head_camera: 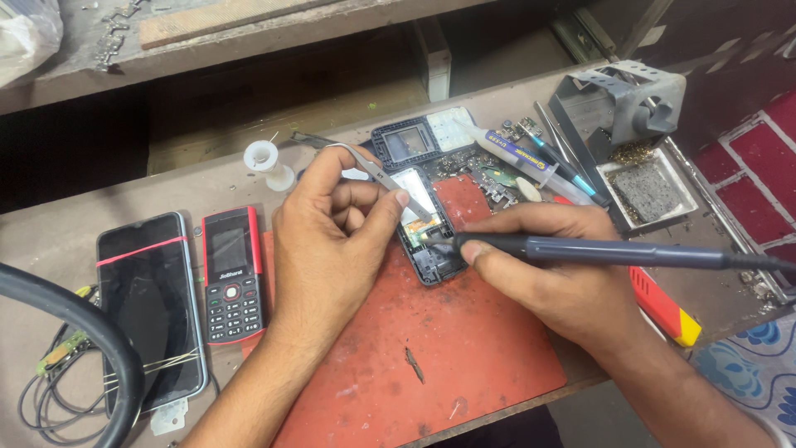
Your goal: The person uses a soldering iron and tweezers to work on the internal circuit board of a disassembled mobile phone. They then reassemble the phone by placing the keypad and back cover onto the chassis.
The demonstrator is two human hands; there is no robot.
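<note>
My left hand (327, 228) pinches a pair of metal tweezers (377, 172) whose tips reach down onto the small screen of an opened black phone (429, 236). That phone lies on a red work mat (431, 348). My right hand (551, 265) grips a dark soldering iron (597, 251) like a pen, its tip touching the phone's board just below the screen. The iron's cable runs off to the right.
A red keypad phone (232, 274) and a black smartphone with rubber bands (149, 307) lie at the left beside a thick black cable (91, 332). A solder spool (267, 162), a phone faceplate (410, 141), a tube (518, 158) and an iron stand with sponge tray (638, 149) sit behind.
</note>
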